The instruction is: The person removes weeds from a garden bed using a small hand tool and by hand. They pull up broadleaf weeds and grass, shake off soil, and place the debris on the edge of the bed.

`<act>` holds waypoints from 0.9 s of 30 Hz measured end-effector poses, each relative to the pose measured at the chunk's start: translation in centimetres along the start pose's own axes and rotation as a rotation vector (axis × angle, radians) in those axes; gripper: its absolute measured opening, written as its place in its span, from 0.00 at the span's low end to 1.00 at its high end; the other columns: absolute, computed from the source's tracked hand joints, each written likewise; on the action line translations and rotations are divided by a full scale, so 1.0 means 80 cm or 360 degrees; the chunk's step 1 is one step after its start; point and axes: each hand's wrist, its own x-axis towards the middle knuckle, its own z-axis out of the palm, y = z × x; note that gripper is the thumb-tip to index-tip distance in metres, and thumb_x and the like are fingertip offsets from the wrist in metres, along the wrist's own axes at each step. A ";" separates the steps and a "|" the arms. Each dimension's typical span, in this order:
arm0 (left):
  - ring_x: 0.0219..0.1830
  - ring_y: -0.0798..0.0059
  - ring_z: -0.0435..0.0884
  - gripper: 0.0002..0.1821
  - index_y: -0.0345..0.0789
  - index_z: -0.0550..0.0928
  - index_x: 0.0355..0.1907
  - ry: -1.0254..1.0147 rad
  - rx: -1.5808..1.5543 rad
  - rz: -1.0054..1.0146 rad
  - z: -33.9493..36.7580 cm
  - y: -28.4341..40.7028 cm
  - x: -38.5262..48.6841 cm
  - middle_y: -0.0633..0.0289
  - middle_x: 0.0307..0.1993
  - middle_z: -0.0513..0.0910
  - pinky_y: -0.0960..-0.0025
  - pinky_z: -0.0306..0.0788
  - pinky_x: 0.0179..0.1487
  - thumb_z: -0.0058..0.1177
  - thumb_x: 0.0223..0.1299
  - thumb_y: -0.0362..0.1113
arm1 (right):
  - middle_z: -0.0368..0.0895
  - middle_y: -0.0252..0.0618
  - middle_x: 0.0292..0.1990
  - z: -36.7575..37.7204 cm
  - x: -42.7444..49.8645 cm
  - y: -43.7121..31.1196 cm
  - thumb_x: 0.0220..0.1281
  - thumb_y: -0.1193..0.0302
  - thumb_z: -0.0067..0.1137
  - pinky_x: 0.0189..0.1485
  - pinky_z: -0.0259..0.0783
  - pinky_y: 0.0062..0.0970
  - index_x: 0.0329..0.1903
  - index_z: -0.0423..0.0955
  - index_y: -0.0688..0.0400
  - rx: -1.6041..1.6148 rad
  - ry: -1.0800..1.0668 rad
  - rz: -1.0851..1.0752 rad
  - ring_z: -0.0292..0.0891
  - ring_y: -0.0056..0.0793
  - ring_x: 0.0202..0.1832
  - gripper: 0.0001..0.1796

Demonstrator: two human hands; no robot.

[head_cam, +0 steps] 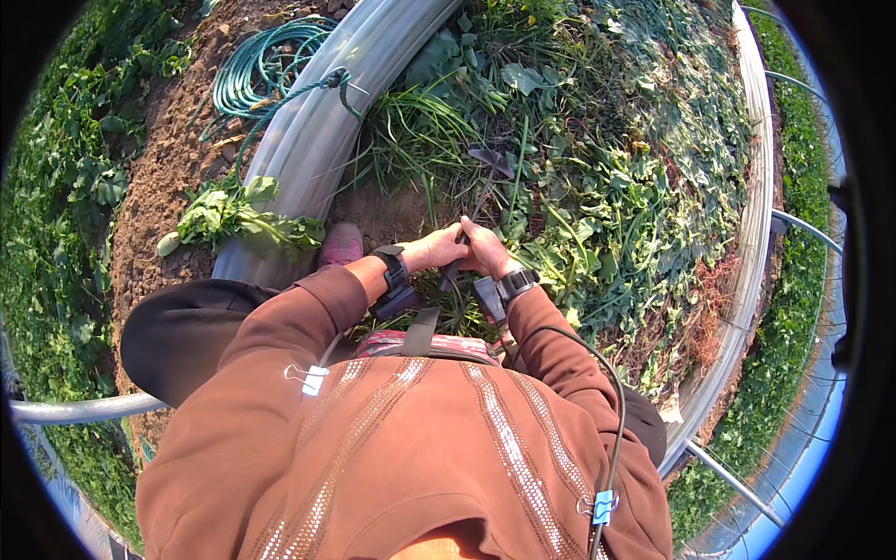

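A small hand hoe (481, 192) with a dark blade is held out ahead of my body, its blade over grass and leaves. My left hand (435, 248) is closed about its handle, and the handle's butt sticks out below the fingers. Against the same handle closes my right hand (488, 250), the fingertips of both hands meeting there; some fingers are hidden. Each wrist wears a dark strap with a box-like device. Cut green leaves (581, 238) lie in a heap beyond the right hand. Grass (427, 126) grows near the blade.
On the left, gathered clear plastic film (315, 119) is tied with green rope (269, 66). A leafy plant with a pale root (168, 243) lies across it. More film (752, 140) and metal hoops (805, 227) border the right. A pink shoe (341, 243) stands by the film.
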 end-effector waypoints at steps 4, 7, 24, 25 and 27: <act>0.29 0.77 0.77 0.20 0.32 0.77 0.46 -0.0276 0.0430 -0.0332 -0.026 0.005 0.007 0.62 0.29 0.81 0.71 0.72 0.37 0.47 0.59 0.46 | 0.77 0.41 0.33 -0.047 0.014 0.052 0.68 0.50 0.31 0.40 0.74 0.46 0.48 0.65 0.59 0.0196 -0.0265 0.0455 0.77 0.37 0.34 0.26; 0.28 0.75 0.79 0.18 0.34 0.82 0.38 -0.0218 0.0740 -0.0378 -0.056 0.020 0.030 0.62 0.23 0.81 0.71 0.72 0.38 0.48 0.58 0.47 | 0.64 0.31 0.18 -0.067 -0.006 0.073 0.65 0.43 0.30 0.26 0.70 0.35 0.41 0.66 0.58 0.0303 0.0000 0.0344 0.65 0.30 0.18 0.30; 0.37 0.55 0.80 0.14 0.34 0.73 0.40 0.0661 0.1962 0.0016 -0.124 0.003 0.151 0.49 0.34 0.79 0.58 0.72 0.39 0.31 0.63 0.37 | 0.76 0.57 0.29 -0.060 0.001 0.061 0.65 0.46 0.36 0.38 0.66 0.41 0.35 0.73 0.64 -0.0966 0.1127 -0.0488 0.72 0.58 0.35 0.31; 0.35 0.56 0.80 0.15 0.32 0.74 0.35 0.0671 0.1909 0.0021 -0.130 -0.003 0.153 0.50 0.30 0.80 0.59 0.72 0.37 0.31 0.63 0.37 | 0.76 0.58 0.30 -0.059 0.005 0.056 0.65 0.46 0.36 0.39 0.66 0.43 0.36 0.72 0.63 -0.1091 0.1023 -0.0365 0.72 0.58 0.36 0.31; 0.33 0.55 0.80 0.14 0.31 0.75 0.30 0.0727 0.1914 0.0012 -0.143 -0.011 0.153 0.49 0.28 0.80 0.59 0.72 0.37 0.35 0.60 0.37 | 0.76 0.59 0.32 -0.055 0.017 0.044 0.65 0.45 0.34 0.41 0.66 0.46 0.38 0.72 0.63 -0.1322 0.0936 -0.0166 0.71 0.59 0.39 0.31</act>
